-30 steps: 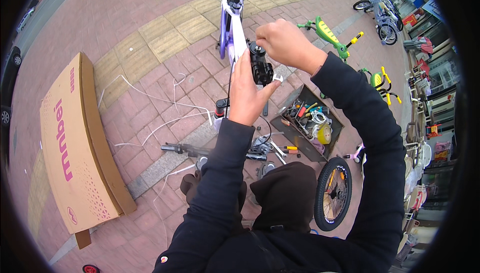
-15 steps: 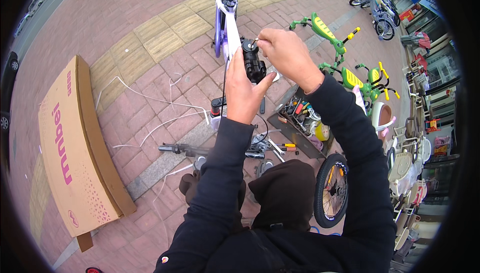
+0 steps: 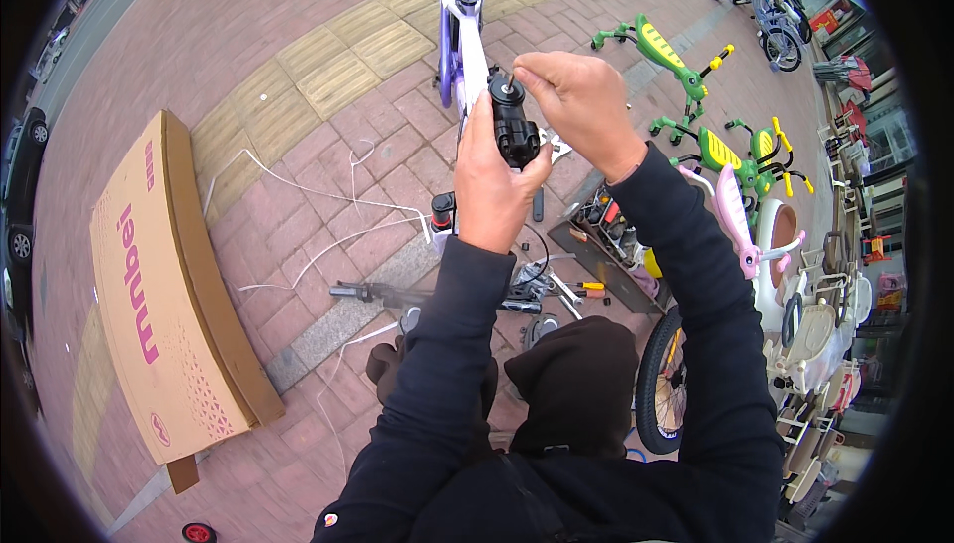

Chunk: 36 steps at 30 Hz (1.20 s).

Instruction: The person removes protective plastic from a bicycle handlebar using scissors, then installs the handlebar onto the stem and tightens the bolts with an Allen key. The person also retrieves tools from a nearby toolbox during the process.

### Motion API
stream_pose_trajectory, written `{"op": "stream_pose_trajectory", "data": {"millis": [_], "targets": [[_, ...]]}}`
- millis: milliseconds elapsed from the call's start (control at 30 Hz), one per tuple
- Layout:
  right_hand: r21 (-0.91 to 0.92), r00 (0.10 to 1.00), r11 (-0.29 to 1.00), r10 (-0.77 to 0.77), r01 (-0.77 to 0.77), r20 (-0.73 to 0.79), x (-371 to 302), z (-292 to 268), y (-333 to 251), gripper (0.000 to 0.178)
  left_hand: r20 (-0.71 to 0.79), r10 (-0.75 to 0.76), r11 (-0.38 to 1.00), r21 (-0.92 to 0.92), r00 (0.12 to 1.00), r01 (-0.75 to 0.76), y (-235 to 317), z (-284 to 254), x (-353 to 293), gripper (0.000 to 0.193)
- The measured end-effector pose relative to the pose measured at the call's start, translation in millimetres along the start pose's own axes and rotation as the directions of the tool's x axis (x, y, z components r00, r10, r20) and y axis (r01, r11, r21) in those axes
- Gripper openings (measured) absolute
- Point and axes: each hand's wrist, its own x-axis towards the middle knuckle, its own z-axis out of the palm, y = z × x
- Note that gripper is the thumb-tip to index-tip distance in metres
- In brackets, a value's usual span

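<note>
My left hand [image 3: 492, 185] is closed around a black bicycle stem [image 3: 515, 136], thumb on its near end and fingers along its left side. The stem sits beside the white and purple bicycle frame [image 3: 471, 51], which stretches away from me. My right hand [image 3: 581, 111] pinches a thin dark tool that looks like a hex key [image 3: 511, 79] between thumb and fingertips. The tool's lower end meets the centre of the stem's round top cap. Most of the key is hidden by the fingers.
A long cardboard box [image 3: 169, 295] lies at the left. An open toolbox [image 3: 601, 260] stands right of my knees, near wrenches [image 3: 564, 291] and a loose wheel [image 3: 658, 384]. White straps [image 3: 328, 207] trail over the paving. Green ride-on toys [image 3: 730, 160] stand at the right.
The view has shifted slightly, so most things appear further right. My right hand has turned a little at the stem's cap, still pinching the key. My left hand keeps its grip.
</note>
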Motion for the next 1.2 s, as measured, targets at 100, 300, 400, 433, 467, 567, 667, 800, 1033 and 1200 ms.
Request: {"op": "stream_pose_trajectory", "data": {"millis": [100, 300, 400, 433, 467, 567, 667, 800, 1033, 1200], "targets": [[-0.064, 1.000, 0.998, -0.005, 0.005, 0.000, 3, 0, -6, 0.014, -0.011, 0.028, 0.999, 0.026, 1.000, -0.028, 0, 0, 1, 0.069], [-0.277, 0.980, 0.960, 0.095, -0.043, 0.177, 7, -6, -21, 0.012, -0.016, 0.026, 1.000, 0.012, 1.000, -0.026, -1, 0, 1, 0.069], [-0.312, 0.979, 0.950, 0.046, 0.018, 0.197, 10, -9, -22, 0.013, -0.002, 0.024, 0.999, 0.024, 1.000, -0.024, 0, -1, 1, 0.068], [-0.265, 0.975, 0.963, 0.106, -0.052, 0.195, 9, -9, -22, 0.014, 0.002, 0.028, 0.999, 0.035, 1.000, -0.028, 0, -1, 1, 0.068], [-0.204, 0.979, 0.974, 0.131, -0.097, 0.158, 6, -8, -22, 0.015, 0.000, 0.024, 0.999, 0.021, 1.000, -0.024, 0, -1, 1, 0.067], [-0.134, 0.994, 0.985, 0.106, -0.106, -0.004, -2, 2, -22, 0.020, -0.001, 0.040, 0.999, 0.034, 0.999, -0.040, -1, -1, 2, 0.069], [-0.080, 0.996, 0.995, 0.049, -0.055, -0.076, -5, 10, -14, 0.024, -0.023, 0.060, 0.995, 0.084, 0.998, -0.058, -2, -1, 2, 0.070], [-0.014, 0.999, 0.999, -0.038, 0.037, -0.032, 1, 11, 7, 0.028, 0.007, 0.036, 0.994, 0.102, 0.999, -0.036, -3, -2, 1, 0.069], [0.414, 0.977, 0.903, -0.177, 0.113, 0.119, 26, 27, 41, 0.044, -0.067, 0.056, 0.996, 0.067, 0.996, -0.051, 3, 2, -1, 0.068], [0.438, 0.974, 0.889, -0.201, 0.137, 0.103, 40, 44, 45, 0.056, 0.036, -0.107, 0.994, -0.007, 0.994, 0.108, 7, 0, -3, 0.070]]}}
